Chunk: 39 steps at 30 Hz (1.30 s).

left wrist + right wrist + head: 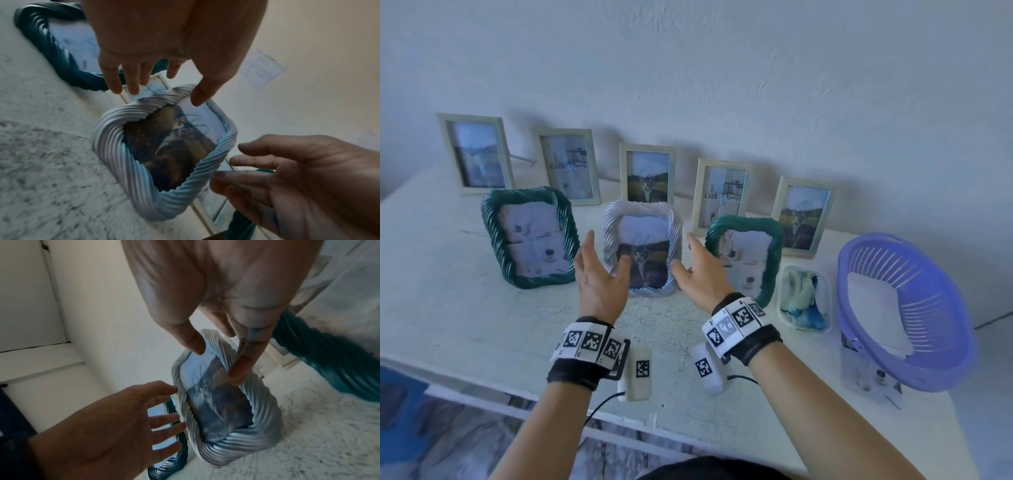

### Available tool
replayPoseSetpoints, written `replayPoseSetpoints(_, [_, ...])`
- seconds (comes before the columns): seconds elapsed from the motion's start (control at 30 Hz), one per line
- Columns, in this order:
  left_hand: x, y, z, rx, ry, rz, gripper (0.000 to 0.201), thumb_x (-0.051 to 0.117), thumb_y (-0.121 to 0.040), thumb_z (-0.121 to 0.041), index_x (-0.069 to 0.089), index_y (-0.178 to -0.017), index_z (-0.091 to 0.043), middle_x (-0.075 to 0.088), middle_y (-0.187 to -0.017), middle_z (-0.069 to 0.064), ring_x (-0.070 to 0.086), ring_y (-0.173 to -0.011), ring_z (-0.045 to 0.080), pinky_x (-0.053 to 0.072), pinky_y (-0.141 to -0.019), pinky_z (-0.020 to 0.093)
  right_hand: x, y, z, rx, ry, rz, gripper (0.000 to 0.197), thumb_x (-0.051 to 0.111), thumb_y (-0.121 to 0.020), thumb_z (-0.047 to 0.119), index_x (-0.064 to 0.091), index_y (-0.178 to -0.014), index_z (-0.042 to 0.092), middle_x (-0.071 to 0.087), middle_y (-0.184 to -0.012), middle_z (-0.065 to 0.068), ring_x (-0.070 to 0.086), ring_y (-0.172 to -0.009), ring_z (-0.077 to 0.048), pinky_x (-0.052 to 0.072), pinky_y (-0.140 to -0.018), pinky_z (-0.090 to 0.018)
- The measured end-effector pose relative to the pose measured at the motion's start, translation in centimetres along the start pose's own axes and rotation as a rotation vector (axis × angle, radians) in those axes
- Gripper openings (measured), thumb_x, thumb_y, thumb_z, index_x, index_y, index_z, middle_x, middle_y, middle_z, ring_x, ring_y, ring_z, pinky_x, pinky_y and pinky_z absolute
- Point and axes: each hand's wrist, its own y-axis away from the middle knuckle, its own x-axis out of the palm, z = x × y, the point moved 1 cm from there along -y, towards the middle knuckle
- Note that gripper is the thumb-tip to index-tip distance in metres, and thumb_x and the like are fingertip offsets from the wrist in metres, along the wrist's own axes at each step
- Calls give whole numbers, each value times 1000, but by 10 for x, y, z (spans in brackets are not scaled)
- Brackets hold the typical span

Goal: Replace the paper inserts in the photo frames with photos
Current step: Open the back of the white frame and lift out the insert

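A silver twisted-rope photo frame (610, 236) stands upright at the middle of the front row on the white table (465, 308). It holds a cat picture with a blue scribble. My left hand (606, 253) is at its left side and my right hand (685, 257) at its right, both with fingers spread and holding nothing. In the left wrist view the left hand (160, 91) hovers over the frame (111, 146). In the right wrist view the right hand (218, 365) reaches over the frame (265, 410); I cannot tell whether its fingertips touch it.
Green twisted frames stand to the left (493, 233) and right (774, 246). Several pale flat frames lean on the wall behind. A clear tub (787, 298) and a purple basket (941, 301) with paper in it sit at the right, over loose prints (869, 380).
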Motion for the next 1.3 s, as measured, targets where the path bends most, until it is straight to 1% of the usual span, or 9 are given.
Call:
replayPoseSetpoints(0.1, [3, 1, 7, -33, 8, 60, 67, 59, -92, -25, 26, -150, -19, 40, -146, 16, 39, -134, 32, 34, -110, 48, 3, -4, 4, 88, -32, 34, 60, 47, -98, 25, 25, -150, 5, 41, -148, -12, 46, -129, -25, 35, -102, -30])
replayPoseSetpoints(0.2, [-3, 8, 6, 23, 7, 33, 59, 61, -90, -26, 36, -144, -22, 51, -130, 13, 49, -119, 29, 42, -102, 50, 0, 2, 9, 16, -78, -89, 38, 50, -93, 18, 50, -129, 4, 62, -120, -11, 61, -92, -24, 46, -84, -32])
replayPoseSetpoints(0.33, [-20, 22, -1, 67, -1, 59, 60, 57, -83, -49, 44, -138, -27, 54, -124, 10, 53, -110, 24, 50, -93, 49, -10, 20, 1, -10, -162, -243, 23, 55, -93, 17, 62, -113, 7, 63, -87, 0, 51, -58, -8, 44, -59, -26])
replayPoseSetpoints(0.43, [-29, 38, -10, 96, -18, 174, 66, 51, -79, -62, 47, -135, -29, 57, -122, 7, 58, -105, 23, 56, -84, 48, -24, 45, -5, 41, -327, -284, 14, 57, -93, 16, 58, -106, 9, 62, -84, 0, 57, -67, -11, 48, -61, -26])
replayPoseSetpoints(0.7, [-22, 84, -24, 172, -2, 396, 32, 63, -88, -39, 58, -117, -30, 67, -99, -11, 64, -80, -5, 55, -64, 16, -30, 113, -48, 273, -794, -275, 6, 45, -98, 16, 48, -99, 21, 62, -94, -18, 61, -83, -25, 44, -70, -36])
replayPoseSetpoints(0.87, [-13, 99, -24, 149, -92, 521, 65, 62, -74, -69, 47, -127, -36, 62, -109, -13, 64, -87, 2, 56, -73, 27, -29, 142, -55, 338, -951, -319, 13, 43, -100, 10, 52, -97, 20, 63, -82, -13, 55, -76, -25, 39, -67, -37])
replayPoseSetpoints(1.0, [-1, 108, -24, 81, -177, 639, 117, 53, -50, -95, 23, -146, -35, 50, -137, -4, 55, -118, 16, 50, -96, 45, -28, 151, -47, 321, -998, -303, 6, 48, -98, 15, 52, -101, 18, 66, -87, -13, 58, -79, -26, 43, -67, -36])
replayPoseSetpoints(1.17, [13, 123, -40, 53, 129, 818, 117, 73, -57, -74, 12, -150, -37, 32, -146, -16, 35, -135, 6, 33, -107, 26, -28, 155, -34, 227, -1022, -218, 58, 80, -70, 49, 56, -108, 13, 67, -99, -17, 66, -86, -26, 54, -66, -33])
replayPoseSetpoints(1.3, [19, 128, -40, -22, 294, 890, 127, 74, -47, -76, 8, -150, -42, 37, -150, -4, 40, -133, 6, 36, -107, 30, -28, 156, -28, 259, -1087, -207, 52, 67, -83, 50, 56, -120, 16, 61, -123, -16, 64, -100, -39, 54, -78, -51])
